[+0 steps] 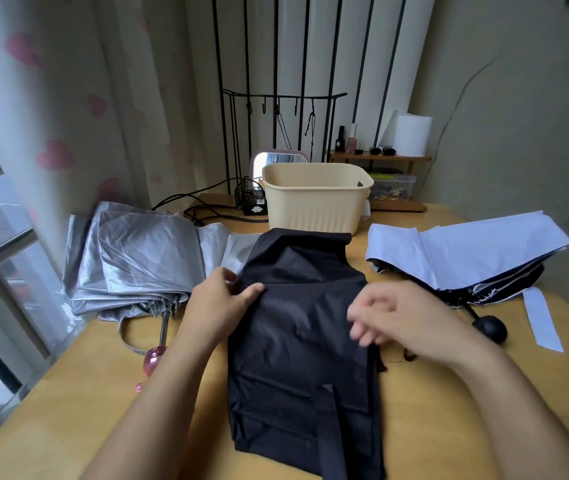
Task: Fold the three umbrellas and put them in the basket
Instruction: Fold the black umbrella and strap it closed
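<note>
Left hand (222, 299): pinching a fold on the left edge of the black umbrella (304, 334), thumb on top.
Right hand (392, 315): blurred, fingers loosely curled, over the canopy's right side; whether it holds cloth, I cannot tell.
Black umbrella: collapsed, lying flat mid-table, pleats being sorted, not yet rolled.
Silver umbrella (130, 261): left, collapsed, loose.
White umbrella (466, 258): right, collapsed, strap undone.
Basket (316, 202): behind the black one; no umbrella visible in it.
Progress: early; by my reading, all three remain to be wrapped and binned.

In front of you one umbrella (304, 323) lies on the table (78, 393), between two other umbrellas, left (130, 258) and right (466, 258); the basket (314, 202) stands behind it.
</note>
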